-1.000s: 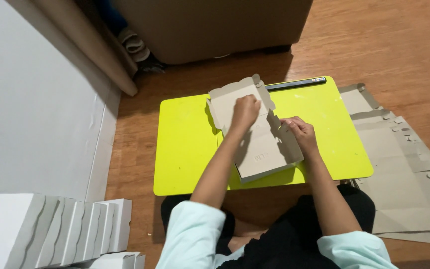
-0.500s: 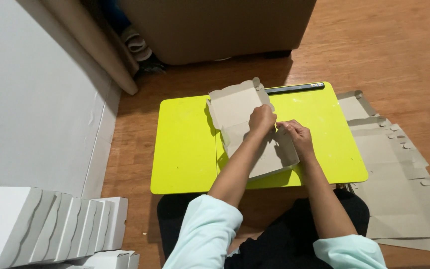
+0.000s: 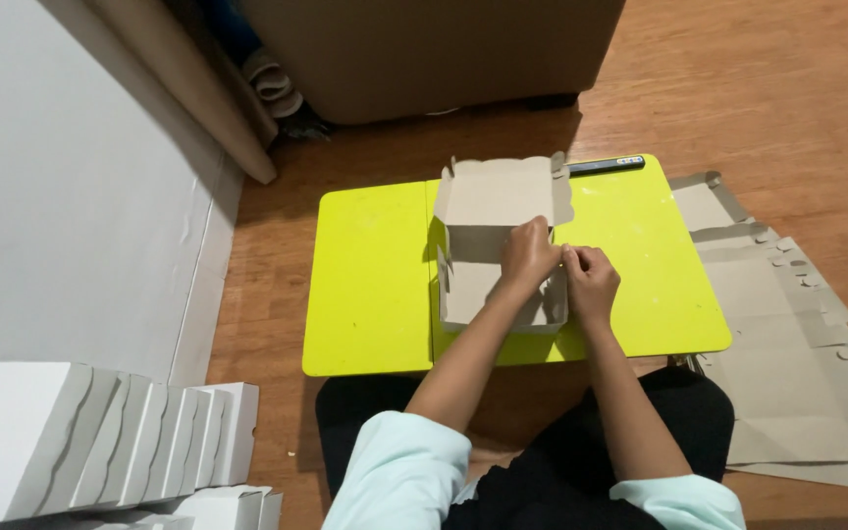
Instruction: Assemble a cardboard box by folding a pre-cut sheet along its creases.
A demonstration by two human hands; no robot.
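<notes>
My left hand (image 3: pixel 527 257) and right hand (image 3: pixel 591 280) pinching the grey cardboard box (image 3: pixel 498 245) wall, glossy yellow table (image 3: pixel 370 285), flat cardboard blanks (image 3: pixel 787 334) right, stacked white boxes (image 3: pixel 100 442) left

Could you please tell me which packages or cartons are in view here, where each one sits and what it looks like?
Half-folded carton: on the yellow table, grey-brown card, lid flap up, left hand and right hand at its right wall.
Flat carton blanks: on the wooden floor right of the table, grey-brown, notched edges, overlapping.
Finished white boxes: bottom left by the wall, a row standing on edge.
</notes>
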